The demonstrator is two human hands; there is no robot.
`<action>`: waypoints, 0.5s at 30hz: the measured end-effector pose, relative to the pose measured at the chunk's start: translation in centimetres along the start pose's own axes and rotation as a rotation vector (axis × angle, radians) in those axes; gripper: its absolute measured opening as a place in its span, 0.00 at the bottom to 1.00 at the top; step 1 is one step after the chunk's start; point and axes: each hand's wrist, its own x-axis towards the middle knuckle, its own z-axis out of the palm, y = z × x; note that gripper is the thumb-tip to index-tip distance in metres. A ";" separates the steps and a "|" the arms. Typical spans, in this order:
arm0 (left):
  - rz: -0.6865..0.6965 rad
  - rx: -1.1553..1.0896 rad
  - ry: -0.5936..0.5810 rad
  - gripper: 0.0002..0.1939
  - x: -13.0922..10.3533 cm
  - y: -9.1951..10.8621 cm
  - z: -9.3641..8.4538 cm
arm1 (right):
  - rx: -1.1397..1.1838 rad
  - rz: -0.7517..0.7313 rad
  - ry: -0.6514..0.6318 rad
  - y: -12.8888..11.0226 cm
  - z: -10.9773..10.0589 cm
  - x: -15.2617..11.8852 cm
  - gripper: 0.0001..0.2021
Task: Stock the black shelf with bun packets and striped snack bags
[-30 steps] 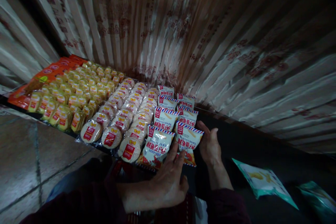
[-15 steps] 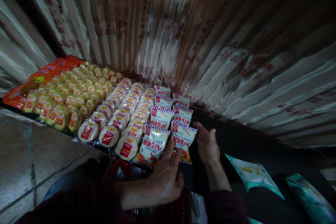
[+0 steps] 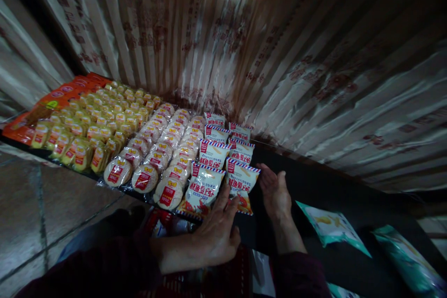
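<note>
Two rows of small white snack bags with red lettering and striped edges stand on the dark table (image 3: 275,157). My left hand (image 3: 214,240) reaches across the front of these rows. Its fingers are stretched out and lie against the lower part of the front right snack bag (image 3: 241,178), close to the front left snack bag (image 3: 204,188). To the right of the rows, my right hand (image 3: 277,198) is held upright with its palm turned toward the bags and the thumb apart. Neither hand grips anything.
Left of the bags lie columns of round wrapped rice crackers (image 3: 145,179), many small yellow packets (image 3: 78,156) and orange bags (image 3: 21,128). Two teal snack bags (image 3: 335,223) (image 3: 408,256) lie at the right. A pleated printed curtain (image 3: 195,32) hangs behind; the tiled floor (image 3: 24,209) shows at lower left.
The view has shifted slightly, so the teal bags appear a little further left. Both hands keep nearly the same pose beside the white snack bags.
</note>
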 end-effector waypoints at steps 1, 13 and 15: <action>0.007 0.007 -0.002 0.38 0.0 0.0 0.0 | 0.000 -0.003 0.007 0.0 -0.1 0.0 0.29; 0.054 0.045 0.006 0.39 0.0 -0.1 0.5 | 0.076 0.025 0.120 0.1 -0.2 -0.4 0.23; 0.074 0.044 0.012 0.38 -0.1 -0.2 0.6 | 0.070 0.035 0.129 0.1 -0.2 -0.5 0.22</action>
